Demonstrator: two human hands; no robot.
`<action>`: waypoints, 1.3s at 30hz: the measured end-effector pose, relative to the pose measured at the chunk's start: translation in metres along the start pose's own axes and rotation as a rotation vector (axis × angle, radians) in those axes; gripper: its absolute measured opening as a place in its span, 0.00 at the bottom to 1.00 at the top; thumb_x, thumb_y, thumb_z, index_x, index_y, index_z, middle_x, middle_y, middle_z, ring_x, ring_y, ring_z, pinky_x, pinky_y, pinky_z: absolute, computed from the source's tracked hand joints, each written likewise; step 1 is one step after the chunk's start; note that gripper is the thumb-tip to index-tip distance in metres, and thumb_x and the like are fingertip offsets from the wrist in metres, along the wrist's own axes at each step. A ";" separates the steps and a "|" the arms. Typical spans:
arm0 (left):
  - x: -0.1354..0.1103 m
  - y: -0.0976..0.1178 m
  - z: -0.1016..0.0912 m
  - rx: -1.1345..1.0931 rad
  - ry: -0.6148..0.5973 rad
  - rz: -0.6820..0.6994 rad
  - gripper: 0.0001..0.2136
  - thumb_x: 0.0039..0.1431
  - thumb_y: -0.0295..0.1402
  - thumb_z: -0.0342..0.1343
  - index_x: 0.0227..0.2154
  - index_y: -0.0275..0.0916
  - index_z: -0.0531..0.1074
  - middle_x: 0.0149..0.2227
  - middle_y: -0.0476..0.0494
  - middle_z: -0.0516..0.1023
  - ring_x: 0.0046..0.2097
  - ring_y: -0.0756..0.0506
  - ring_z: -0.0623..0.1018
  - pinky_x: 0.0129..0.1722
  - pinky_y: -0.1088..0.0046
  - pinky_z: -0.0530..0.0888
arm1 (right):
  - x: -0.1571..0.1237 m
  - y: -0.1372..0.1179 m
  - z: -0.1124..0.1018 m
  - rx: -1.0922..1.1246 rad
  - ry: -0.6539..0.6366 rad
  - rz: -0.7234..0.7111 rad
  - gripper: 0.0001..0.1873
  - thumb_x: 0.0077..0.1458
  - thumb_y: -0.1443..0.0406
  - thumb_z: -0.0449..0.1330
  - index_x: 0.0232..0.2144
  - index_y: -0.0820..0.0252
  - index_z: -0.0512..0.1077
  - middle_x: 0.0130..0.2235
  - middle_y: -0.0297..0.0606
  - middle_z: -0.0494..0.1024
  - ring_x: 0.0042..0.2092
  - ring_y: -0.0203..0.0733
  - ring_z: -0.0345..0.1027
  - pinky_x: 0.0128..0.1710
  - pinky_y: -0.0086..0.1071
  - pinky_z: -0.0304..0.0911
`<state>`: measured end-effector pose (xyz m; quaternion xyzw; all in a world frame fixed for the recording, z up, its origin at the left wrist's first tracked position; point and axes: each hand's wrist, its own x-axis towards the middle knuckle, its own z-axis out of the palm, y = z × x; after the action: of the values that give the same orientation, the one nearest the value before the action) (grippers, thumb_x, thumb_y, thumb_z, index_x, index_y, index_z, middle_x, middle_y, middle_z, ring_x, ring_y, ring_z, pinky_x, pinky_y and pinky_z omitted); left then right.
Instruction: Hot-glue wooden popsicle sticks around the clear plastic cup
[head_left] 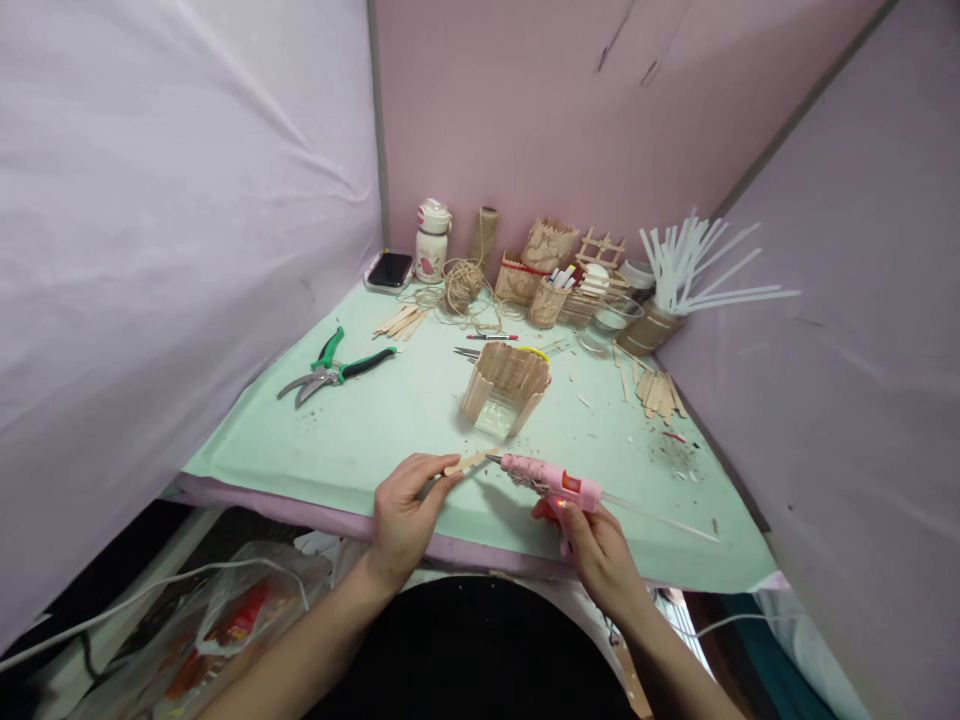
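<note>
Between its thumb and fingers, my left hand [411, 510] pinches one end of a wooden craft stick [471, 462]. My right hand [596, 548] is wrapped around the handle of a pink glue gun [546, 478], with an orange light showing near the grip. The gun's metal nozzle points left and is at the stick's far end; whether it touches cannot be made out. A clear glue stick [664, 517] sticks out of its back. Just beyond both hands stands a small container of upright craft sticks [508, 372] around a clear base, its near side open.
Green-handled pruning shears [330, 370] lie at left. Loose craft sticks [658, 392] are at right. Along the back are a phone [390, 270], a bottle [432, 245], a twine ball [463, 287], stick-built boxes [517, 280] and white glue sticks [686, 265] in a holder.
</note>
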<state>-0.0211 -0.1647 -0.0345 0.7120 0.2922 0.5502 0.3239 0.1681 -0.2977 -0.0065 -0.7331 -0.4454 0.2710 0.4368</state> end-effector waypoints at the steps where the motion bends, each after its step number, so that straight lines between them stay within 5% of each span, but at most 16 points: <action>1: 0.000 0.000 0.000 0.010 -0.004 -0.006 0.05 0.59 0.28 0.62 0.37 0.39 0.81 0.34 0.46 0.83 0.36 0.50 0.80 0.39 0.77 0.76 | 0.001 -0.001 0.001 -0.001 -0.002 0.003 0.36 0.60 0.39 0.46 0.30 0.63 0.78 0.26 0.40 0.75 0.22 0.37 0.62 0.24 0.31 0.60; 9: -0.002 -0.001 -0.002 0.040 -0.029 -0.029 0.05 0.60 0.29 0.61 0.37 0.39 0.81 0.34 0.46 0.83 0.35 0.50 0.80 0.38 0.77 0.76 | 0.003 -0.005 0.004 0.082 -0.042 0.046 0.38 0.57 0.36 0.45 0.28 0.63 0.75 0.22 0.33 0.64 0.21 0.36 0.58 0.22 0.30 0.56; 39: -0.001 -0.001 0.000 0.026 -0.035 0.001 0.05 0.59 0.30 0.62 0.37 0.40 0.81 0.35 0.44 0.84 0.36 0.48 0.82 0.38 0.74 0.78 | -0.001 -0.011 0.009 0.082 -0.077 0.003 0.34 0.59 0.38 0.45 0.24 0.60 0.70 0.19 0.31 0.63 0.21 0.36 0.59 0.23 0.30 0.56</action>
<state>-0.0215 -0.1648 -0.0364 0.7258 0.2931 0.5341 0.3195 0.1556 -0.2923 -0.0008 -0.7041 -0.4494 0.3179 0.4487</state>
